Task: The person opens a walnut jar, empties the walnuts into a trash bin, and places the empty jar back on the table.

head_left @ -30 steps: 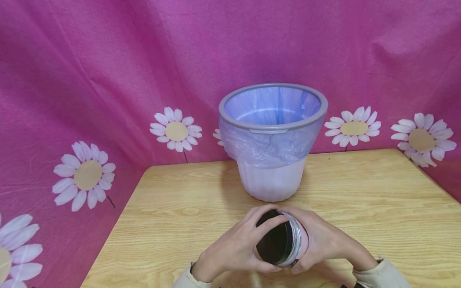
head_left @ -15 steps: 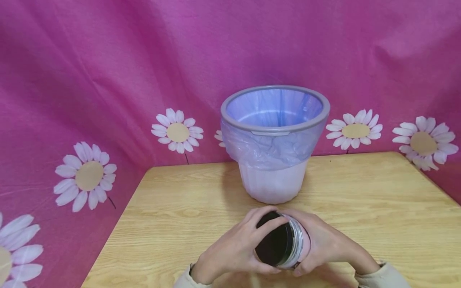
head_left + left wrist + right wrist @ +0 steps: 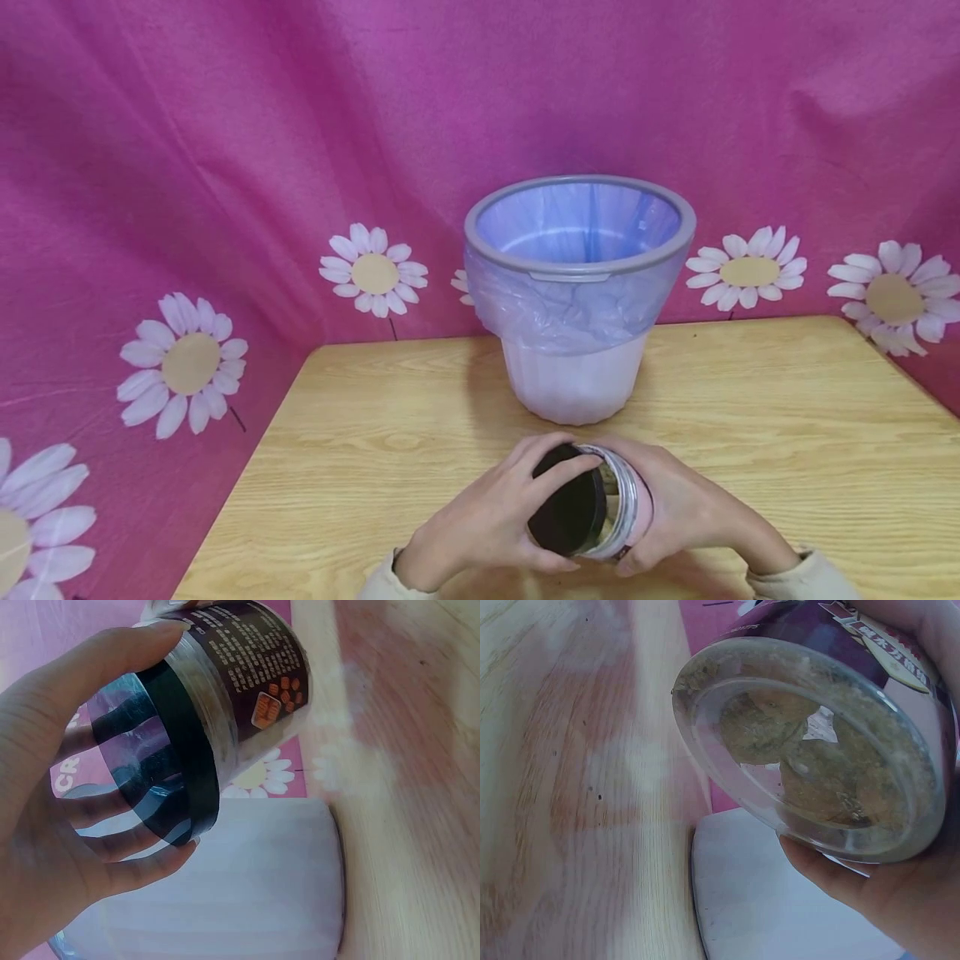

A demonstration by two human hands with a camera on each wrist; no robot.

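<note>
Lid (image 3: 567,512) now parted from jar (image 3: 626,512); both hands' grip curled.

Jar label, left wrist view: on the jar (image 3: 225,690) I see a dark brown panel of small pale print, too fine for me to read, with a little orange picture of squares beside it.
Pink strip behind my left hand (image 3: 60,787): the white capitals "CR" show (the rest is cut off by the fingers).
Jar label, right wrist view: large white-edged characters run along the purple label (image 3: 870,645), possibly Chinese; I can't make them out.
Head view: no lettering that I can read on the jar (image 3: 600,508).
</note>
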